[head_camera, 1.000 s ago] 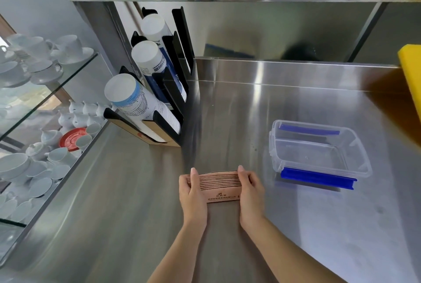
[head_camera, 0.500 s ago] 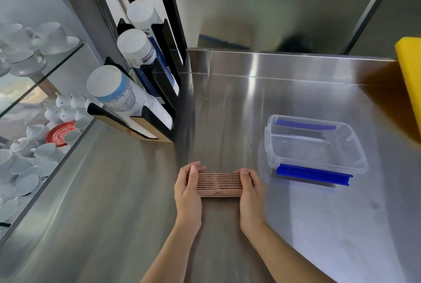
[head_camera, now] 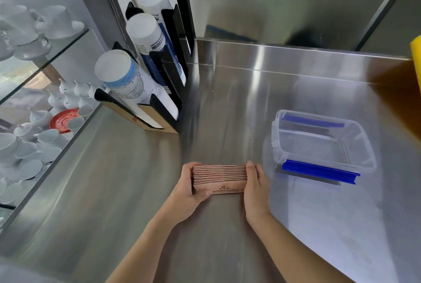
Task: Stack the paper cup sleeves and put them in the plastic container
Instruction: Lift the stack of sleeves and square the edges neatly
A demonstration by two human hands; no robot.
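A stack of brown paper cup sleeves [head_camera: 219, 178] stands on edge on the steel counter, squared up into one block. My left hand [head_camera: 190, 188] presses its left end, thumb across the front face. My right hand [head_camera: 256, 183] presses its right end. To the right sits a clear plastic container [head_camera: 321, 143] with blue clips, lidless and with nothing inside, a short gap from my right hand.
A black rack [head_camera: 169, 71] with three tilted stacks of paper cups [head_camera: 127, 84] stands at the back left. White cups and saucers [head_camera: 34, 32] fill glass shelves on the left. A yellow object [head_camera: 415, 55] is at the right edge. A steel shelf runs overhead.
The sleeves went from a slightly fanned bundle to a tighter, squared block between both hands. My left thumb has come round onto the front face.
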